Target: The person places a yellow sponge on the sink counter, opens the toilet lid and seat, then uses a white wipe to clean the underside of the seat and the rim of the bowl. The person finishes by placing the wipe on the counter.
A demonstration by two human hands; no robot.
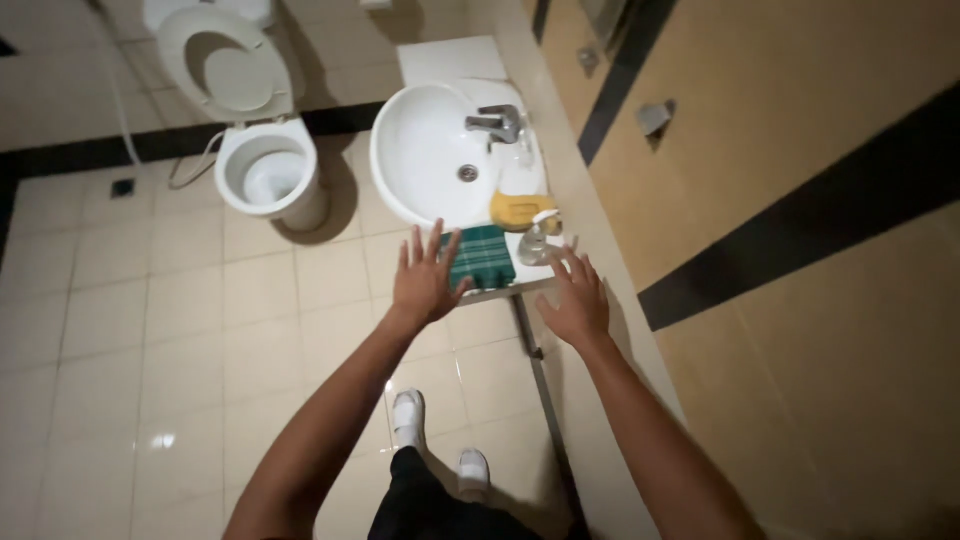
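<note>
Reaching forward, left hand [425, 280] and right hand [577, 298] are spread and hold nothing. Green checked cloth [480, 256] lies on white surface [455, 60] beside basin [430, 150], yellow sponge [520, 210] and pump bottle [535, 240]. Toilet [265, 170] stands on tiled floor [150, 350].

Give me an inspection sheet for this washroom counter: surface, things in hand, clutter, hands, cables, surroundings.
Surface: white counter with round white ceramic basin, basin empty.
Job's things: folded green checked cloth on the counter's near edge; clear pump soap bottle beside it.
Clutter: yellow sponge-like lump by the basin rim.
Hands: left hand open, fingers spread, at the cloth's edge; right hand open, near the bottle; neither grips anything.
Cables: no cables; white hose on the wall by the toilet.
Surroundings: white toilet, lid up; chrome tap; pale tiled floor; tan wall with dark stripes.
</note>
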